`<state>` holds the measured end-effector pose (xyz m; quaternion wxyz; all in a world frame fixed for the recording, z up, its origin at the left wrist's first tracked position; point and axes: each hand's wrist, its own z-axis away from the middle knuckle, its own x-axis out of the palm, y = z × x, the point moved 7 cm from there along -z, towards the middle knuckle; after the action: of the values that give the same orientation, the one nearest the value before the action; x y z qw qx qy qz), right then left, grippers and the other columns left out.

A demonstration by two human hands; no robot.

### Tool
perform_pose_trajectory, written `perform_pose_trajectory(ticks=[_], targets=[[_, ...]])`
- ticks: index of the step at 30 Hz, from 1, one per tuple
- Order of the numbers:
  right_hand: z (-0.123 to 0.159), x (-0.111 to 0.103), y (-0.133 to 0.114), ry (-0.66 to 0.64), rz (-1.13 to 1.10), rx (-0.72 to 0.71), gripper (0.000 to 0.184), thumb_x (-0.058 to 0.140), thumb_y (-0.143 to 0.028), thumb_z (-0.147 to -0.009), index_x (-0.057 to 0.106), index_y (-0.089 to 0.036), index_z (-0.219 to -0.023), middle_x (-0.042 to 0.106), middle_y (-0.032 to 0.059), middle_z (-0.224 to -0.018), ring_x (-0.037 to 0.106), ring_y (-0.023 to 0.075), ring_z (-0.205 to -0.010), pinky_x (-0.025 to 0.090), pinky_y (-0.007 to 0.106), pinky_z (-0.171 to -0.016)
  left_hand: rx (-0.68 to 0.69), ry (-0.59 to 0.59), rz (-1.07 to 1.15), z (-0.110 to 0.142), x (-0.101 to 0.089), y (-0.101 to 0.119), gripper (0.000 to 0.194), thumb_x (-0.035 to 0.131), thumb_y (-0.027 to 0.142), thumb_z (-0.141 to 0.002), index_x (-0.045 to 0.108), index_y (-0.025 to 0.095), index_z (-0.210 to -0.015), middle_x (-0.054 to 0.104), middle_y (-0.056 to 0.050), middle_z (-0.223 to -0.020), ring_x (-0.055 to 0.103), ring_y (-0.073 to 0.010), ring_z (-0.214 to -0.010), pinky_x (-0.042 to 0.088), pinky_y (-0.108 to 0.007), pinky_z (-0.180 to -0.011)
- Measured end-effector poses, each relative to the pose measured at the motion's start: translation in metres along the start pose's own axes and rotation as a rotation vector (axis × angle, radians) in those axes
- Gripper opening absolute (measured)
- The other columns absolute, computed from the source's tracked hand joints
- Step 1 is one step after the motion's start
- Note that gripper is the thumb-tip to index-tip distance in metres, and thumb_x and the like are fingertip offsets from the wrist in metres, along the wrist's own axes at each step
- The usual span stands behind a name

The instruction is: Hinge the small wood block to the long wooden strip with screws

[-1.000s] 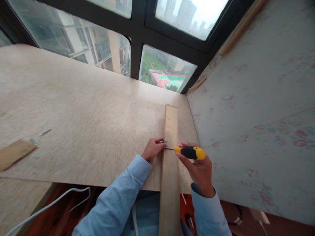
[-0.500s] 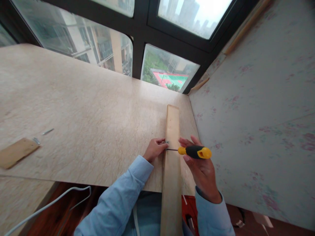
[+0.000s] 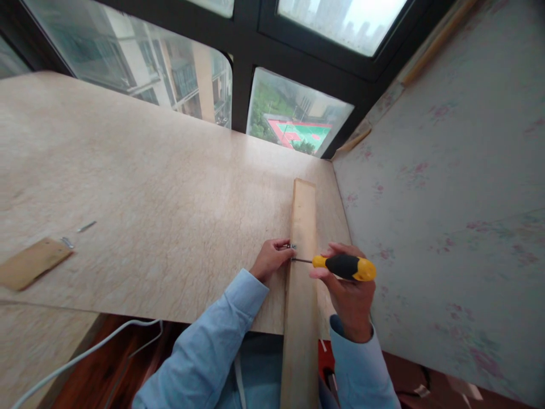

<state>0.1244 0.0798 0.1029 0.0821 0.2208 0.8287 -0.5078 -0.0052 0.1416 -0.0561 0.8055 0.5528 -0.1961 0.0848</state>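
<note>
A long pale wooden board (image 3: 303, 318) runs away from my body across the stone-patterned ledge. My left hand (image 3: 271, 257) is closed at the board's left edge, pinching a small metal fitting (image 3: 292, 246); its exact kind is too small to tell. In my right hand (image 3: 348, 292) is a yellow and black screwdriver (image 3: 344, 266), lying nearly level over the board. Its thin shaft points left, and the tip meets the board's left edge beside my left fingertips. Whatever the tip touches there is hidden by the fingers.
A short wooden piece (image 3: 34, 263) lies at the left on the ledge (image 3: 170, 227), with small metal parts (image 3: 67, 242) and a thin metal piece (image 3: 87, 226) near it. A white cable (image 3: 85, 355) hangs at the lower left. The papered wall (image 3: 447, 216) rises close on the right.
My right hand's fingers opened away from the screwdriver handle, then closed round it again. My left hand keeps its place on the board. The whole view has shifted slightly.
</note>
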Motion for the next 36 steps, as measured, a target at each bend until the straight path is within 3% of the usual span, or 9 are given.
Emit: perform_pose_trajectory(ticks=[3, 6, 9, 14, 18, 22, 26, 31, 36], targets=[[0.004, 0.008, -0.003, -0.134, -0.180, 0.075, 0.060, 0.076, -0.034, -0.082, 0.050, -0.030, -0.136, 0.065, 0.0088, -0.122, 0.065, 0.0247, -0.111, 0.055, 0.045, -0.094, -0.017, -0.004, 0.033, 0.001, 0.000, 0.000, 0.036, 0.073, 0.012, -0.067, 0.075, 0.010, -0.103, 0.076, -0.007, -0.086, 0.066, -0.0135, -0.070, 0.049, -0.020, -0.060], [0.012, 0.010, -0.005, -0.266, -0.284, 0.179, 0.059, 0.064, -0.029, -0.092, 0.040, -0.033, -0.145, 0.056, 0.0095, -0.141, 0.058, 0.0257, -0.125, 0.050, 0.050, -0.103, -0.049, 0.016, 0.041, 0.002, -0.001, 0.000, 0.039, 0.074, 0.011, -0.067, 0.075, 0.012, -0.106, 0.076, -0.006, -0.086, 0.067, -0.0138, -0.071, 0.049, -0.020, -0.060], [0.019, 0.004, -0.002, -0.304, -0.213, 0.240, 0.045, 0.060, -0.027, -0.094, 0.051, -0.029, -0.139, 0.063, 0.0094, -0.134, 0.059, 0.0259, -0.124, 0.048, 0.052, -0.106, -0.052, 0.027, 0.021, 0.002, -0.002, 0.001, 0.039, 0.073, 0.010, -0.067, 0.075, 0.013, -0.106, 0.076, -0.006, -0.087, 0.067, -0.0144, -0.073, 0.050, -0.020, -0.060], [0.019, -0.003, 0.005, -0.118, -0.092, 0.192, 0.035, 0.072, -0.025, -0.085, 0.065, -0.025, -0.120, 0.074, 0.0064, -0.110, 0.069, 0.0252, -0.105, 0.053, 0.049, -0.099, -0.049, 0.025, 0.017, 0.003, -0.001, 0.002, 0.035, 0.074, 0.010, -0.067, 0.075, 0.011, -0.102, 0.075, -0.005, -0.080, 0.066, -0.0133, -0.069, 0.049, -0.020, -0.059], [0.010, 0.001, -0.003, 0.023, 0.074, 0.034, 0.031, 0.085, -0.027, -0.073, 0.070, -0.023, -0.100, 0.071, 0.0035, -0.093, 0.068, 0.0211, -0.085, 0.057, 0.038, -0.080, -0.056, 0.037, 0.000, 0.004, -0.001, 0.003, 0.036, 0.072, 0.008, -0.068, 0.075, 0.010, -0.104, 0.073, -0.003, -0.073, 0.064, -0.0113, -0.063, 0.047, -0.018, -0.055], [0.001, 0.002, -0.005, 0.109, 0.174, -0.020, 0.032, 0.085, -0.036, -0.072, 0.068, -0.021, -0.094, 0.061, 0.0009, -0.082, 0.061, 0.0169, -0.071, 0.054, 0.032, -0.067, -0.053, 0.026, 0.013, 0.004, 0.000, 0.004, 0.035, 0.070, 0.007, -0.068, 0.075, 0.009, -0.102, 0.073, -0.004, -0.074, 0.063, -0.0108, -0.062, 0.047, -0.018, -0.057], [0.000, 0.005, 0.002, 0.021, 0.114, 0.064, 0.044, 0.081, -0.040, -0.076, 0.063, -0.024, -0.113, 0.061, 0.0028, -0.093, 0.063, 0.0192, -0.085, 0.056, 0.036, -0.078, -0.064, 0.040, 0.022, 0.004, 0.000, 0.004, 0.034, 0.071, 0.007, -0.066, 0.076, 0.009, -0.100, 0.074, -0.005, -0.078, 0.063, -0.0111, -0.062, 0.046, -0.018, -0.054], [0.011, 0.011, 0.001, -0.210, -0.203, 0.195, 0.057, 0.065, -0.031, -0.091, 0.042, -0.032, -0.143, 0.054, 0.0088, -0.142, 0.055, 0.0241, -0.127, 0.049, 0.047, -0.104, -0.075, 0.024, 0.070, 0.005, 0.002, 0.005, 0.034, 0.069, 0.007, -0.068, 0.076, 0.011, -0.101, 0.074, -0.005, -0.079, 0.064, -0.0112, -0.065, 0.046, -0.018, -0.058], [0.014, 0.004, 0.004, -0.209, -0.121, 0.210, 0.044, 0.068, -0.029, -0.089, 0.057, -0.028, -0.132, 0.073, 0.0059, -0.116, 0.067, 0.0237, -0.112, 0.052, 0.046, -0.101, -0.024, -0.017, 0.051, 0.003, 0.003, 0.004, 0.032, 0.068, 0.009, -0.070, 0.076, 0.011, -0.101, 0.076, -0.006, -0.086, 0.066, -0.0124, -0.071, 0.048, -0.019, -0.061]])
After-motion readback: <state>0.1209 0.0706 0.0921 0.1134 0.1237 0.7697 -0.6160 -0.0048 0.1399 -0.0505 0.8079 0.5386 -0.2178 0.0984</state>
